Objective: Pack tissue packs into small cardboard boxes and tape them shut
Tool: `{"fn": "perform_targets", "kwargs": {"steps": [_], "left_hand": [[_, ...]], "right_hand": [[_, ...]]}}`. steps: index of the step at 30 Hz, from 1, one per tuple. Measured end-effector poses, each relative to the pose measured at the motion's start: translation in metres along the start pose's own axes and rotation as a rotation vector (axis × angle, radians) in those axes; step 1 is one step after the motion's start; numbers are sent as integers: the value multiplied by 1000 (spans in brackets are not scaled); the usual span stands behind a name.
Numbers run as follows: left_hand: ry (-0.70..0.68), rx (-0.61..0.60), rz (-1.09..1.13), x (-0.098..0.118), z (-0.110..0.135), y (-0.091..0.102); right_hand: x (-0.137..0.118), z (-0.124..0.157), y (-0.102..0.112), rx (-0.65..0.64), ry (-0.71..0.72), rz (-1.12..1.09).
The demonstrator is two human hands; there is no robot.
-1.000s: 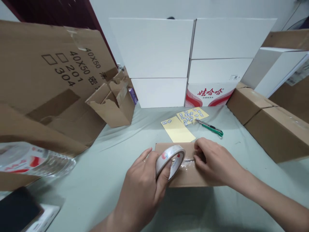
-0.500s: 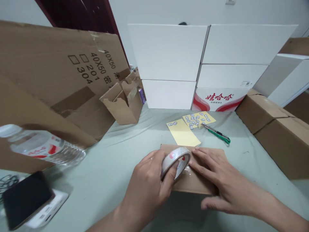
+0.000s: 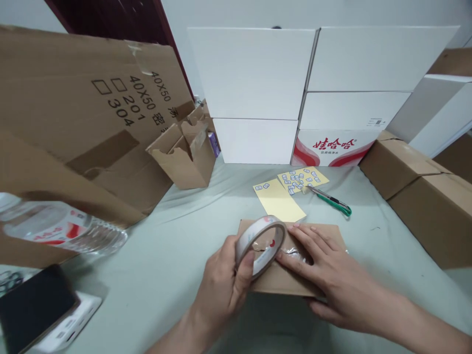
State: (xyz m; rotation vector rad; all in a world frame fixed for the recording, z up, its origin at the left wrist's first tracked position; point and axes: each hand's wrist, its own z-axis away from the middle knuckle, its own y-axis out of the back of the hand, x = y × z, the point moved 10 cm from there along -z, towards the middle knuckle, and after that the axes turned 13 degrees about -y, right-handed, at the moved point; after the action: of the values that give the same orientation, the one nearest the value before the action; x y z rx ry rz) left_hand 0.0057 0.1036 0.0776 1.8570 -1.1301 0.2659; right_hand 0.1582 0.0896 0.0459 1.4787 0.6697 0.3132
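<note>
Along the left edge of the pale green tablecloth, a big flattened cardboard sheet printed with "40X50" leans up, its lower flap hanging over a clear plastic water bottle that lies on its side. In the near left corner, a black phone rests on a white power bank, and a small open cardboard box sits further back, just beside the cardboard sheet.

At the middle of the table, the left hand is clenched around a roll of clear tape, thumb and fingers gripping its rim, and the roll is tilted just above a flat cardboard parcel. That parcel lies directly in front of the person, with a shiny strip of tape on its top. The right hand lies open and palm down on the parcel, fingers spread over the strip.

Beyond the parcel are two yellow sheets, one with a few small labels and one dotted with many, and a green utility knife lies just beside them. Behind these stand stacked white boxes, one with red print, while taped brown cartons sit at the right edge
</note>
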Motion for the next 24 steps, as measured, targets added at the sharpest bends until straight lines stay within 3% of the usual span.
{"fn": "perform_targets", "kwargs": {"steps": [11,17,20,22,24], "left_hand": [[-12,157,-33,-9,15,4],[-28,181,-5,-10,19,4],[-18,205,45,-17,25,3],[-30,242,79,-20,30,3],[-51,285,121,-23,33,4]], "right_hand": [[3,22,14,297,39,261],[4,23,23,274,21,217],[51,19,44,302,-84,-12],[118,14,52,399,-340,-131],[191,10,34,380,-658,-101]]}}
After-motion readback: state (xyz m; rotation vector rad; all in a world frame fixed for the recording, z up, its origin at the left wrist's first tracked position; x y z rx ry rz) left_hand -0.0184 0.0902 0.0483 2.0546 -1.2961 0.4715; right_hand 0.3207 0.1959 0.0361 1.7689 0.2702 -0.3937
